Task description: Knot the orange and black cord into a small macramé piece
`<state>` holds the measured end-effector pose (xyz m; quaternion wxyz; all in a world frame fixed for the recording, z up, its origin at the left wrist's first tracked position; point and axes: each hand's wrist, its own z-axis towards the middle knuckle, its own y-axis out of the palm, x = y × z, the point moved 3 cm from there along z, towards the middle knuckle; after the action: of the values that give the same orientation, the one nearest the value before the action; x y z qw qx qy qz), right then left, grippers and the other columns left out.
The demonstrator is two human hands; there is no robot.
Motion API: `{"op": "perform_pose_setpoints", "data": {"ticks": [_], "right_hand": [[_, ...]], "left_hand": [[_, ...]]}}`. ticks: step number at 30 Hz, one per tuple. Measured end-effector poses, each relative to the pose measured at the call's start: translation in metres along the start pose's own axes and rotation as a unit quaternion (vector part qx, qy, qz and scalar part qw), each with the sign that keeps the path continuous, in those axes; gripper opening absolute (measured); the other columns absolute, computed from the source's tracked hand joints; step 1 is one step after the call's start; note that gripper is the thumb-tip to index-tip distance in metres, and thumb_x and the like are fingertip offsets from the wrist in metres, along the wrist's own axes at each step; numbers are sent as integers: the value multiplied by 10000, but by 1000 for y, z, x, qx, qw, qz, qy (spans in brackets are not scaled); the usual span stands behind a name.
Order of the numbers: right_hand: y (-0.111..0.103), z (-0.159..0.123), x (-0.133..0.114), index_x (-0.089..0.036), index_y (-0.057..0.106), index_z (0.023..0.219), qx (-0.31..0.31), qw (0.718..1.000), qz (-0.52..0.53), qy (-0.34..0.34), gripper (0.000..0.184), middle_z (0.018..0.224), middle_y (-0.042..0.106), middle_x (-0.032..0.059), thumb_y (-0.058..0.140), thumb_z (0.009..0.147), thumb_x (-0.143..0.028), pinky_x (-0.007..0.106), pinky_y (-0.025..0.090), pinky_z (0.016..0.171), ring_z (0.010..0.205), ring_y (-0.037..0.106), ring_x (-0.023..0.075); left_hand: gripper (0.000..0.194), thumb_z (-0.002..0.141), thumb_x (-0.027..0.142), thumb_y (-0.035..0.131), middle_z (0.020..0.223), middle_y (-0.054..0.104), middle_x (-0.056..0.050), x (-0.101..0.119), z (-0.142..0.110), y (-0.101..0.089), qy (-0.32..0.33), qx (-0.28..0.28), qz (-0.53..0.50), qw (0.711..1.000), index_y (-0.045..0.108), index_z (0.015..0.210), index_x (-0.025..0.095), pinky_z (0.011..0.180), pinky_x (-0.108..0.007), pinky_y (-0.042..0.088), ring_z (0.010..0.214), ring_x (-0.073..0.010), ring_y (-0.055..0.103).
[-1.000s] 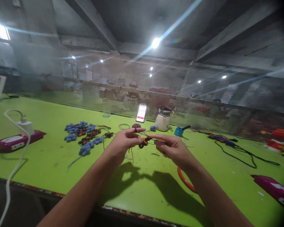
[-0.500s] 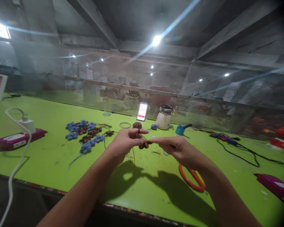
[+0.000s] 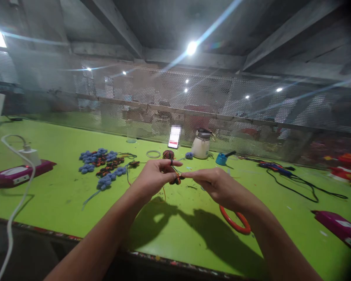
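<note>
Lowered now, my right hand (image 3: 222, 186) meets the crocheted flower (image 3: 175, 181) my left hand (image 3: 150, 176) pinches at fingertips; right grip I cannot tell.

Forearms (image 3: 112, 220) angle inward, left fingers (image 3: 166, 178) pinched, right fingers (image 3: 199, 175) pointing left

A bright green desk (image 3: 61, 140) spreads before me, its front edge (image 3: 158, 257) speckled red. Past it I face a perforated screen (image 3: 152, 101), with blurred shapes beyond. Grey beams (image 3: 112, 23) cross the ceiling (image 3: 169, 19) above me, where one lamp (image 3: 191, 48) glares in a long streak. To my left is a plain grey wall (image 3: 43, 70).
</note>
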<state>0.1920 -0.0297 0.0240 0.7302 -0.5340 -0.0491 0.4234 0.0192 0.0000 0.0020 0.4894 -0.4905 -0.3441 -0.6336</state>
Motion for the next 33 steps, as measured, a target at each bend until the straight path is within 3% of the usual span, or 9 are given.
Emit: {"op": "perform_pose_setpoints", "data": {"ticks": [10,15,20,24,27,30,33], "right_hand": [[13,4,4,-282,678,1072,28,999,-33,27,364,698,666,43,496,809,-109,255,312,528,553,477,129],[23,10,14,-220,709,1017,68,988,106,84,293,531,544,2,515,801,-177,241,241,458,461,329,96],[42,15,16,-155,707,1002,115,923,319,183,301,413,378,-62,579,738,-216,216,187,386,377,252,64],[59,15,12,-119,675,1032,161,844,453,238,398,432,451,-59,659,674,-292,191,186,348,339,295,45],[66,15,9,-131,655,1069,172,815,509,219,450,474,490,-48,682,668,-333,177,189,343,344,333,43],[65,15,9,-147,661,1067,193,832,487,183,391,471,470,-53,648,718,-325,181,210,348,348,322,46],[51,13,8,-178,696,1007,221,907,346,94,270,564,581,2,592,782,-285,228,349,435,444,451,95]], "left_hand": [[356,623,103,636,721,633,-41,0,0,3,84,5,138,987,674,974,143,656,-295,451,656,-149,561],[378,633,94,622,850,590,-46,2,0,2,136,45,159,977,678,990,204,676,-288,448,707,-150,547],[339,676,113,603,832,605,-50,3,-2,0,160,115,214,957,673,998,191,686,-295,430,718,-163,546],[293,702,137,604,891,637,-52,5,-5,2,195,143,193,951,684,974,211,704,-287,421,751,-165,558],[364,663,166,658,747,624,-21,3,-4,1,139,156,96,973,671,1025,202,648,-275,410,684,-155,548],[429,604,145,709,645,592,13,-1,-1,-2,39,118,-61,990,664,1029,173,597,-258,395,604,-125,525],[440,589,108,725,640,597,11,-3,3,-5,-22,31,-185,982,662,1023,154,649,-255,410,629,-111,546]]}}
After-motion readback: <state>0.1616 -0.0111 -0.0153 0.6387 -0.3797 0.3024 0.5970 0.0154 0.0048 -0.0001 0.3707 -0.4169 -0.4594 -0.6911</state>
